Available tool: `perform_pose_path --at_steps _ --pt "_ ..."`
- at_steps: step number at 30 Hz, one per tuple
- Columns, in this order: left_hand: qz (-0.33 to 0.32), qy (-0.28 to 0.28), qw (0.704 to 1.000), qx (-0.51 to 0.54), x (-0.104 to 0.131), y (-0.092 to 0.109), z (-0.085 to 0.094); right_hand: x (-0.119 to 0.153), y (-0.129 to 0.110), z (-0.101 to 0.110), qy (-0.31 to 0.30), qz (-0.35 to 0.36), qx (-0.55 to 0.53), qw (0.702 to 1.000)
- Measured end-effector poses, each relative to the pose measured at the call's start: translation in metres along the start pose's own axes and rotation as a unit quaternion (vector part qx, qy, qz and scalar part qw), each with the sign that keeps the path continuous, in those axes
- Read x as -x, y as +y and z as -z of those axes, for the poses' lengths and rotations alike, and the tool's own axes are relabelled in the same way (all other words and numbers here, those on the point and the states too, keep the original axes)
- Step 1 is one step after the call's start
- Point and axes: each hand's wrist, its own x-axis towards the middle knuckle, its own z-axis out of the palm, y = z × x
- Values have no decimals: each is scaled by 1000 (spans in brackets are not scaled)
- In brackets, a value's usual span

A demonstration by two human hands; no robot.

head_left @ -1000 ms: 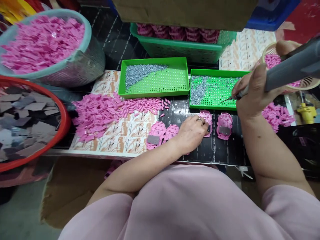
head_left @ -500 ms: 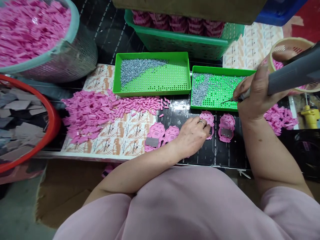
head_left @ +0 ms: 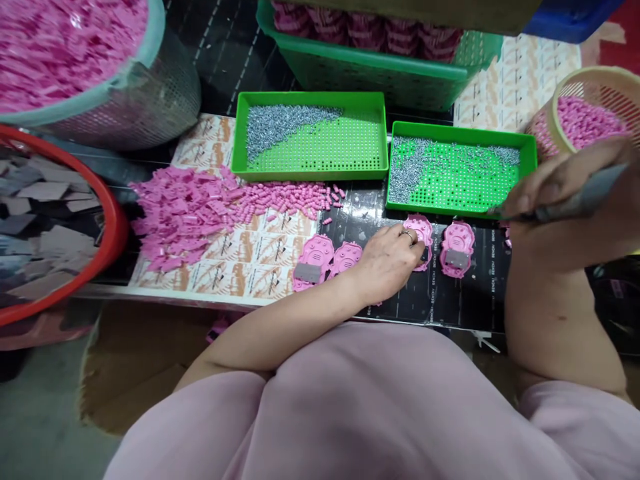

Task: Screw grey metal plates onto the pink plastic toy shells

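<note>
My left hand, with a ring on one finger, rests on a pink plastic shell, its bent fingers gripping the near edge and covering part of it. Just right of it lies another pink shell with a grey plate. Left of the hand are two more shells, one carrying a grey plate; the other is partly covered by my wrist. Blurred by motion, my right hand is closed round a grey electric screwdriver, over the right end of the right-hand green screw tray.
Another green tray of screws stands at the left. Small pink parts lie heaped beside it. Around the bench are a pale basket, a red-rimmed tub, a green crate and a cream basket.
My right hand and the screwdriver have moved right, off the middle of the right tray. My left hand stays on the same shell. The whole view has shifted slightly.
</note>
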Motion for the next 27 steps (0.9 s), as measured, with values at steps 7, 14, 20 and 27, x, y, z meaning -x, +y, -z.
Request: perform_pose_path --at_steps 7,14,20,27 --pt "18 -2 1000 7 -2 0 -1 41 -15 -36 56 56 -62 995" --pt "21 -12 999 23 -2 -1 0 41 -6 -38 29 85 -59 994" --pt "19 -24 999 35 -5 1 1 46 0 -39 29 59 -77 995" --pt "26 -32 998 39 -3 2 1 35 -4 -31 -27 20 -32 999"
